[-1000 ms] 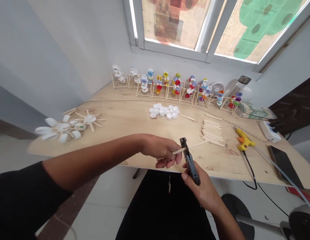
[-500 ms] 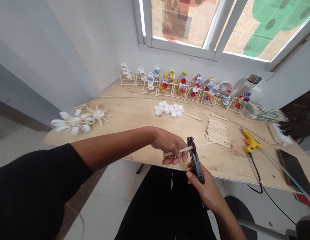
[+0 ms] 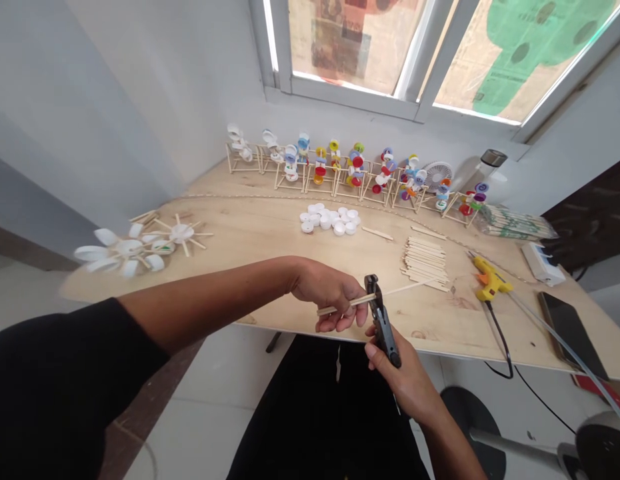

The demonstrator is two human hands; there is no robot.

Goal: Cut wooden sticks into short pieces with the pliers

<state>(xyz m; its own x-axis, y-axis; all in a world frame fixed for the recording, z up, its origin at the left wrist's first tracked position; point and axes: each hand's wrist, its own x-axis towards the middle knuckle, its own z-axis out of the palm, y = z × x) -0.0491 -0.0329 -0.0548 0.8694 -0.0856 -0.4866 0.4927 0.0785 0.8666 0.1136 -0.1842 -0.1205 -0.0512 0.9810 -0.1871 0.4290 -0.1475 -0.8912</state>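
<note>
Inside left hand (image 3: 330, 292), craft stick (image 3: 361, 301), black pliers (image 3: 383, 330)

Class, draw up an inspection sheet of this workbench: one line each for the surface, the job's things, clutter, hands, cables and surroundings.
surface: pale plywood tabletop, a few dark marks near its front edge.
job's things: wooden stick in the black cutter's jaws; stacked sticks; white bottle caps.
clutter: phone, power strip, bagged sticks.
hands: left hand grips the stick; right hand grips the cutter.
cables: yellow glue gun's black cord drops over the front edge.
surroundings: papered window; stick frames with coloured caps along the wall.
</note>
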